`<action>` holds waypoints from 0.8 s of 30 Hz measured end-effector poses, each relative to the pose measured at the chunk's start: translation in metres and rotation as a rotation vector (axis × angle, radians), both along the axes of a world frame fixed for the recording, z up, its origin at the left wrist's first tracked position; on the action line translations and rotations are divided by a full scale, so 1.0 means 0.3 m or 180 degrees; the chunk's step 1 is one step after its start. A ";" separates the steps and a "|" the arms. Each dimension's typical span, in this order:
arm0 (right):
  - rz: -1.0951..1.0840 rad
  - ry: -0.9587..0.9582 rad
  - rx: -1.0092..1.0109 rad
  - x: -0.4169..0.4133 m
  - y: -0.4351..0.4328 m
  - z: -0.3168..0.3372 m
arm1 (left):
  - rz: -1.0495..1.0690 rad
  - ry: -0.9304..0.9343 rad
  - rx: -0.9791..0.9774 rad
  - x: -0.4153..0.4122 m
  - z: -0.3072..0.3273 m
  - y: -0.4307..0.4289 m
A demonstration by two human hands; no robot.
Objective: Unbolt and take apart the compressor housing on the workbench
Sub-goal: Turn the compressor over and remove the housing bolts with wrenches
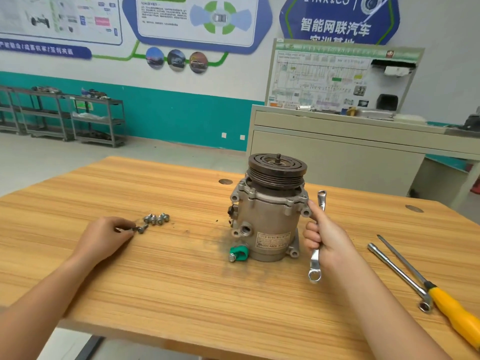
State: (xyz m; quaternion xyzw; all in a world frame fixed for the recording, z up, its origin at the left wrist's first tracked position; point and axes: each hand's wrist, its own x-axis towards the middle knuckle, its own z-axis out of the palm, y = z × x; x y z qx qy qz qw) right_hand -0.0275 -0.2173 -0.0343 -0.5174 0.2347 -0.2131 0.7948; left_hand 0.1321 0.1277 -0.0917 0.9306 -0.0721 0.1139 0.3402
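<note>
Gripping flat, probably steel wrench (315, 259): right hand (327, 237).

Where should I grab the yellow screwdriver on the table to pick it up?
Grab the fat yellow handle of the screwdriver, coming down from above on its right side. It lies flat on the table, its shaft is thin, and the socket wrench lies close along its left.

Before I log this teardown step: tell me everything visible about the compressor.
The compressor stands upright on the wooden workbench: grey cast-metal body with bolt lugs, a side port and a printed label, topped by a dark, worn grooved pulley with a threaded stub. A green cap sits at its base. The right hand, gripping a wrench, touches an upper lug.
</note>
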 end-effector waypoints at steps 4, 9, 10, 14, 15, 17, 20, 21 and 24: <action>-0.0064 0.0133 -0.0548 -0.034 0.000 0.009 | -0.0004 0.0040 0.0032 0.005 -0.008 -0.022; 0.0063 0.0136 -0.0930 -0.054 0.005 0.004 | 0.0161 -0.0065 -0.1259 -0.025 0.055 -0.063; 0.0060 0.0113 -0.0971 -0.054 0.005 0.001 | 0.0000 -0.0135 -0.1494 -0.035 0.079 -0.102; 0.0032 0.0141 -0.1218 -0.055 -0.009 -0.008 | -0.0878 -0.0124 -0.1707 -0.086 0.189 -0.395; 0.0033 0.0160 -0.1278 -0.055 -0.015 -0.008 | -0.1075 -0.0032 -0.1719 -0.096 0.207 -0.477; 0.0046 0.0201 -0.1352 -0.055 -0.024 -0.006 | -0.1362 0.0398 -0.1821 -0.104 0.227 -0.605; 0.0110 0.0272 -0.1385 -0.059 -0.035 -0.002 | -0.1748 0.1423 -0.2345 -0.103 0.226 -0.658; 0.0147 0.0316 -0.1391 -0.061 -0.038 0.000 | -0.1859 0.1569 -0.2457 -0.097 0.226 -0.654; 0.0218 0.0494 -0.1533 -0.066 -0.054 0.015 | -0.1876 0.1476 -0.2441 -0.090 0.238 -0.641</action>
